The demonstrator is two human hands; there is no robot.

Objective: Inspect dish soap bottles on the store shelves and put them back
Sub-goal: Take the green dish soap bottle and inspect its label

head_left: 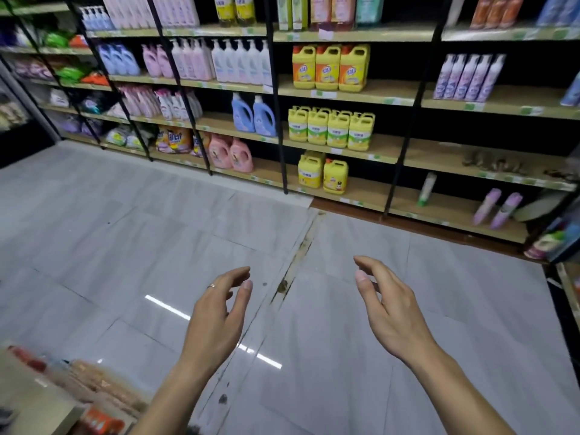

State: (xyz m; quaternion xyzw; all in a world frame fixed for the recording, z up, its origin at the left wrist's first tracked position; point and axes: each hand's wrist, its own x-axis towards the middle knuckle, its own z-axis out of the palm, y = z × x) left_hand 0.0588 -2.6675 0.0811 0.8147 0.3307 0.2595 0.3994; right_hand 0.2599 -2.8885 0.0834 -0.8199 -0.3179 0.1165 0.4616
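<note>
Both hands are held out over the pale tiled floor (pixel 125 215), empty. The left hand (pixel 216 318) has its fingers (pixel 238 274) loosely spread and slightly bent, holding nothing; a thin ring (pixel 211 286) sits on one of them. The right hand (pixel 389 312) mirrors it, fingers relaxed and wide, thumb apart, also holding nothing.

The dish soap bottles stand well beyond the fingertips, on the wooden shelves (pixel 386 89) straight ahead. Three orange-labelled yellow jugs (pixel 329 69) stand side by side on an upper shelf, a row of smaller yellow bottles (pixel 331 128) with green-and-white labels stands on the shelf below, and two more yellow jugs (pixel 323 174) stand on the lowest shelf, nearest the hands. None of them is touched.

Left of those, beyond the left fingers, stand blue jugs (pixel 254 116) and pink jugs (pixel 230 152). Beyond the right fingers, purple bottles (pixel 469 78) stand in a row.
</note>
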